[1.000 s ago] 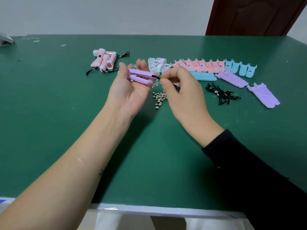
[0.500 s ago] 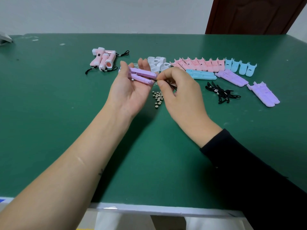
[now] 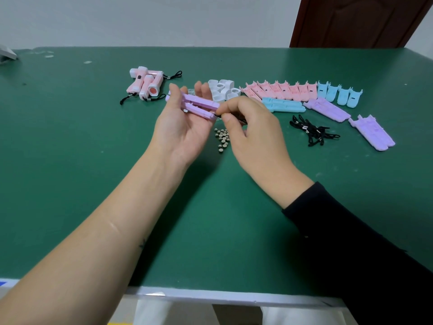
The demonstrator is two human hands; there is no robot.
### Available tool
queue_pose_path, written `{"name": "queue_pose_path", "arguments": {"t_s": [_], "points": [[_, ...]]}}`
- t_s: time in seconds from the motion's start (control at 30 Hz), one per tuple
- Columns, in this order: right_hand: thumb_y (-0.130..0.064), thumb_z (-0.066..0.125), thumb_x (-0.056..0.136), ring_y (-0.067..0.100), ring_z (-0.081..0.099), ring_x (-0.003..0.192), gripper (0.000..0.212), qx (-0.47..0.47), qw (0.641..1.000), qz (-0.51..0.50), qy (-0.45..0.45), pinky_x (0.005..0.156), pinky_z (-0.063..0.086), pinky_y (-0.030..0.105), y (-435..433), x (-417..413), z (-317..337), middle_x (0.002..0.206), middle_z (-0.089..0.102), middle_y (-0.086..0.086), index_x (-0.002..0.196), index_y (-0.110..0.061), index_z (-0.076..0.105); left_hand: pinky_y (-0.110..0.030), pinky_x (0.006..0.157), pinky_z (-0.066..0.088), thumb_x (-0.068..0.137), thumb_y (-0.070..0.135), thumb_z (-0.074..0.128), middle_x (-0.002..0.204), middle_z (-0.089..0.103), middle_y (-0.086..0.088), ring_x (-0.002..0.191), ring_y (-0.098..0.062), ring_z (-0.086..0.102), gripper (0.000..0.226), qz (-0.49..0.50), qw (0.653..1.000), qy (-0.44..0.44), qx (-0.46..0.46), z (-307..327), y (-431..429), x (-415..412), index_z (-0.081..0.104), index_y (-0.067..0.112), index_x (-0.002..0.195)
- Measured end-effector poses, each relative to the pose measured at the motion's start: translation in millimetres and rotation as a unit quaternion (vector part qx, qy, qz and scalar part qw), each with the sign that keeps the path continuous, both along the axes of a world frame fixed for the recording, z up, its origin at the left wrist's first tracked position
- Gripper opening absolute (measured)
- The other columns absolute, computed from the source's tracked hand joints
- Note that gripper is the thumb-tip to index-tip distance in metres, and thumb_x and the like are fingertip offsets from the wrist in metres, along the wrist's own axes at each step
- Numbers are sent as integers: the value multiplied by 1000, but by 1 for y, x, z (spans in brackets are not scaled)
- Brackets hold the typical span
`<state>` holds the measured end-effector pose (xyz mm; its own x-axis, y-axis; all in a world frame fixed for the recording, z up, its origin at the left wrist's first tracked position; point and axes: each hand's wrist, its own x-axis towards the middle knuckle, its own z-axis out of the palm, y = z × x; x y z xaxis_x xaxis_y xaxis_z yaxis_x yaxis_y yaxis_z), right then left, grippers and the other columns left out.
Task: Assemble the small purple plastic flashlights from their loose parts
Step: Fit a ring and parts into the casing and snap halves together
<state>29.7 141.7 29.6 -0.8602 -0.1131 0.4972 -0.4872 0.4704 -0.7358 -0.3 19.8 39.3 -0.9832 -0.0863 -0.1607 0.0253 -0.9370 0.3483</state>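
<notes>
**Both hands busy on purple halves, cord at the tip**

Left hand is raised palm-up over the table, thumb laid across two purple halves and fingers backing them from behind, so it grips them. The halves lie side by side and stick out toward the right hand.

Right hand has its fingers curled, with thumb and forefinger pinching a black cord right at the near end of the halves. The fingertips touch that end. Whether the cord is seated in it cannot be told, as it is too small and partly hidden.

Around the grip:
- Just below it, between the two hands, sits a pile of cells on the table.
- Just behind it are white caps.
- Behind and left of the left hand are finished pink flashlights with cords on.
- Right of the right hand lies a cord pile.
- Beyond that are spare purple shells, with more further right.
- Behind the right hand is a row of pink shells, then blue shells, and one blue piece lying flat near the knuckles.
</notes>
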Motion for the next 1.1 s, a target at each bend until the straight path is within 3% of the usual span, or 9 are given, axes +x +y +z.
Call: {"name": "queue_pose_path", "arguments": {"t_s": [0.17, 0.33, 0.47, 0.6, 0.73, 0.83, 0.93, 1.0, 1.1], "points": [[-9, 51, 95, 14, 57, 86, 16, -2, 1000, 7, -26, 78, 43, 24, 0, 1, 1, 98, 65, -1, 99, -18, 64, -37, 73, 52, 102, 30, 45, 90, 58, -16, 74, -24, 61, 23, 4, 1000, -1, 4, 0, 0, 0, 47, 7, 101], [-7, 49, 95, 13, 54, 83, 16, 3, 999, 17, -27, 71, 38, 21, 0, 1, 1, 95, 63, -1, 99, -17, 62, -37, 74, 51, 103, 28, 45, 90, 58, -16, 74, -24, 61, 22, 9, 1000, -1, 4, 0, -1, 0, 47, 6, 100], [-7, 47, 95, 13, 57, 85, 17, 2, 999, 28, -41, 74, 42, 22, 0, 2, 0, 90, 63, -3, 97, -20, 58, -37, 72, 51, 103, 29, 45, 89, 58, -15, 72, -23, 61, 22, 9, 1000, 0, 0, -1, -2, -1, 47, 7, 100], [-6, 42, 95, -5, 51, 66, 20, -19, 994, 48, -101, 58, 37, 8, -1, 0, 2, 79, 53, -15, 91, -24, 50, -38, 82, 51, 103, 29, 45, 86, 60, -15, 70, -23, 62, 22, 6, 1000, -3, 2, -1, -1, -1, 48, 7, 100], [-13, 46, 93, -2, 38, 44, 20, -129, 958, 52, -252, 44, 31, 14, -2, -4, 6, 65, 44, -11, 78, -26, 50, -43, 105, 42, 103, 30, 45, 82, 61, -13, 70, -22, 63, 22, 1, 1000, 1, -7, -1, 2, 0, 48, 9, 99], [-31, 49, 96, 6, 25, 43, 21, -253, 901, 91, -342, 44, 20, 21, 1, -6, 7, 56, 37, -9, 77, -21, 47, -41, 89, 51, 103, 30, 45, 82, 63, -12, 69, -21, 63, 21, 1, 1000, 14, -9, 0, 2, 0, 49, 9, 99], [-42, 51, 96, 8, 17, 45, 28, -288, 865, 111, -395, 41, 13, 21, 3, -7, 6, 52, 29, -9, 78, -21, 46, -43, 78, 52, 103, 30, 45, 81, 65, -10, 67, -20, 64, 21, -4, 1000, 22, -17, 0, 2, 0, 50, 11, 98], [-42, 57, 93, 7, 18, 43, 27, -283, 872, 108, -384, 39, 13, 20, 3, -7, 4, 50, 28, -11, 77, -21, 49, -43, 89, 51, 103, 31, 44, 79, 66, -9, 67, -20, 65, 22, -7, 1000, 24, -17, 0, 2, -1, 50, 11, 97], [-40, 67, 86, 2, 29, 37, 24, -256, 906, 77, -328, 36, 21, 15, 1, -5, 1, 48, 38, -16, 96, -19, 62, -43, 107, 40, 103, 30, 44, 75, 66, -10, 67, -21, 65, 23, -11, 1000, 28, -3, 0, 2, -1, 50, 9, 95]]}}
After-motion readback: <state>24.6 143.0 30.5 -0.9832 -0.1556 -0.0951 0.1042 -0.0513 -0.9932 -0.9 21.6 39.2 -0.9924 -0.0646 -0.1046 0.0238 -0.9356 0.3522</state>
